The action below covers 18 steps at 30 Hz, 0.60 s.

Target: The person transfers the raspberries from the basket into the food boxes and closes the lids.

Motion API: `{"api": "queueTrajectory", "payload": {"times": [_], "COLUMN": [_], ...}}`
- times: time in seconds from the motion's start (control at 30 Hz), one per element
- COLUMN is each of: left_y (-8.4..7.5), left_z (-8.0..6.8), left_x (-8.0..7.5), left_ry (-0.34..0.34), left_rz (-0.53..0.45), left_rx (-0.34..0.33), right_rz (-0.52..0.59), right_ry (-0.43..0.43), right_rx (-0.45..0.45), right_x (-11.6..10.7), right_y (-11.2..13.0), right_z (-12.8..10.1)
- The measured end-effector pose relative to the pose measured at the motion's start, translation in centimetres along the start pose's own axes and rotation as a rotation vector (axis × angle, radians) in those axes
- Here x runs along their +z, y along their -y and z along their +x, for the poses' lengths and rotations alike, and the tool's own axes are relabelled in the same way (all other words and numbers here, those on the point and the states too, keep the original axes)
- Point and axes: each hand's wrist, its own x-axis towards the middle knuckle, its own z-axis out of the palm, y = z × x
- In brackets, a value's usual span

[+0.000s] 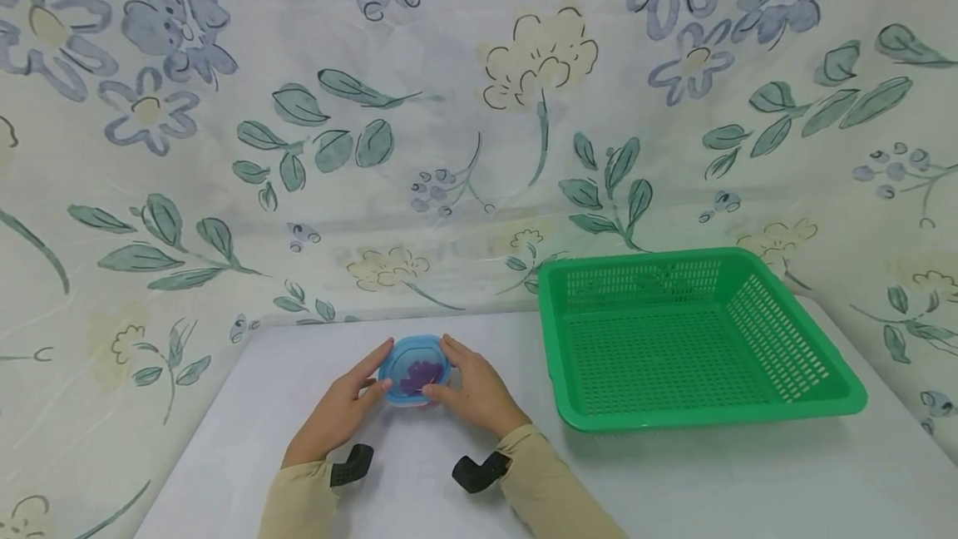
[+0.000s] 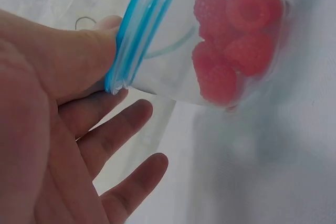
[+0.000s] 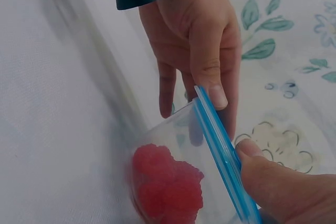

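Both hands, left (image 1: 340, 410) and right (image 1: 471, 393), pinch the blue rim of a tub (image 1: 414, 370) of raspberries (image 2: 231, 40) on the table (image 1: 674, 481); lifting it toward the green basket (image 1: 846, 393) likely needs an even grip.

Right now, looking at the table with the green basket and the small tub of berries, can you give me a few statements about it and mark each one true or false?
1. Both hands, the left hand and the right hand, touch the small clear plastic tub with a blue lid. True.
2. The tub holds green grapes. False: it holds red raspberries.
3. The green perforated plastic basket holds nothing. True.
4. The tub sits inside the basket. False: it stands on the white table, to the left of the basket.
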Motion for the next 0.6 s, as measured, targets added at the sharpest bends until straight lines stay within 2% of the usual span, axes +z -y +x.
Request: {"api": "queueTrajectory", "payload": {"times": [0.17,0.33,0.6], "left_y": [-0.39,-0.45,-0.24], "left_z": [-0.07,-0.12,-0.14], "left_x": [-0.22,-0.35,-0.56], "left_ry": [-0.004,-0.005,-0.009], "left_rz": [0.029,0.032,0.019], "left_rx": [0.028,0.005,-0.044], "right_rz": [0.006,0.021,0.049], "right_ry": [-0.002,0.0,-0.03], "right_rx": [-0.013,-0.024,0.018], "right_x": [0.1,0.22,0.03], "right_y": [-0.03,-0.11,0.27], "right_z": [0.04,-0.04,-0.4]}}
